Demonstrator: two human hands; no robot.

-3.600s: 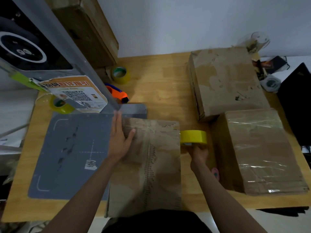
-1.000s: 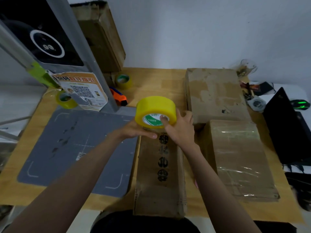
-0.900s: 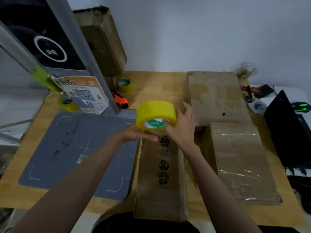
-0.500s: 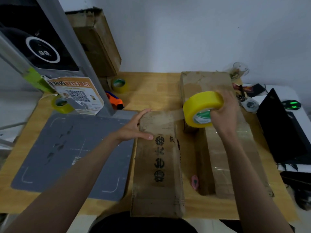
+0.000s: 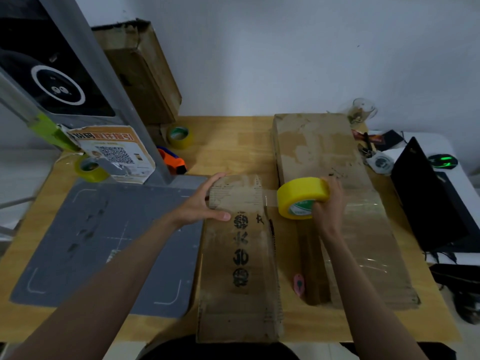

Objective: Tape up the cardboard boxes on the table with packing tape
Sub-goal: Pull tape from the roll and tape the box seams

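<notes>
A: What sits on the left of the wooden worktop [image 5: 228, 152]?

B: A flat grey rectangular mat [image 5: 104, 245] with white corner marks. Behind it a grey metal post [image 5: 124, 100] rises at a slant, with a printed paper notice bearing a QR code [image 5: 114, 154] at its foot. An orange and blue plastic tool [image 5: 172, 161] lies just right of the post.

A: And on the right?

B: A clear glass jar [image 5: 361, 110] at the far edge, a black laptop [image 5: 431, 201] standing open, and a black computer mouse glowing green [image 5: 442, 161] beyond it. A small pink plastic cutter [image 5: 298, 283] lies near the front.
</notes>
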